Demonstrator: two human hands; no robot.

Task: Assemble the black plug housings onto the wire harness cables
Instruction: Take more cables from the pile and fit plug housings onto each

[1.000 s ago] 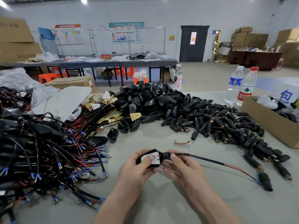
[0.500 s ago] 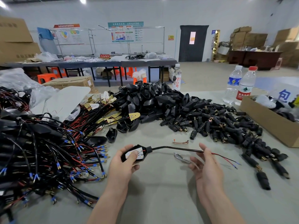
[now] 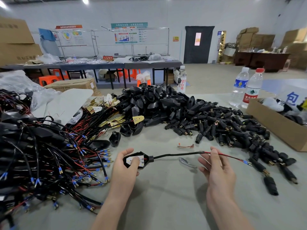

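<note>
matt black plastic housings (image 3: 159, 103); brown cardboard box (image 3: 275, 125).

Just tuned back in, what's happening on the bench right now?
A person is mid-assembly. The left hand grips a black housing with a white board seated inside; the right hand pinches its cable near the sheath's end. Behind them lie piles of loose housings and plugs.
</note>
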